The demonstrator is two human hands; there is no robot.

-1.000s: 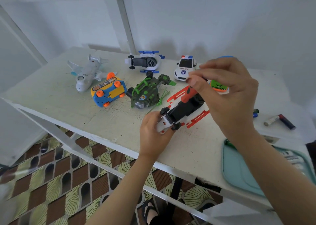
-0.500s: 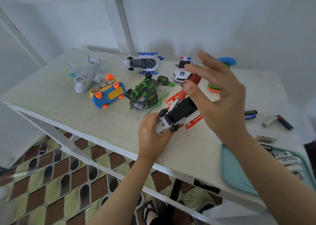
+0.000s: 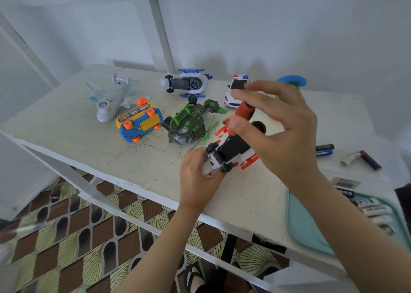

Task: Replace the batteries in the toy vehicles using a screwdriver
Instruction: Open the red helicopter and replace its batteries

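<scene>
A white and red toy vehicle (image 3: 231, 154) lies belly-up near the table's front edge, its black underside showing. My left hand (image 3: 200, 177) grips its nose from below. My right hand (image 3: 278, 132) is above it, thumb and fingers around the red and black handle of a screwdriver (image 3: 243, 112) that stands tilted on the toy's underside. The screwdriver's tip is hidden behind my thumb. Loose batteries (image 3: 324, 150) lie to the right on the table.
Other toys stand behind: a white plane (image 3: 109, 101), a blue and yellow bus (image 3: 140, 123), a green helicopter (image 3: 189, 123), a blue and white helicopter (image 3: 189, 86), a police car (image 3: 235, 92). A teal tray (image 3: 304, 226) with several batteries sits front right. Two more batteries (image 3: 362, 159) lie far right.
My right hand has shifted its fingers on the screwdriver handle, spreading from a tight pinch to a looser hold. The toy and my left hand have stayed put.
</scene>
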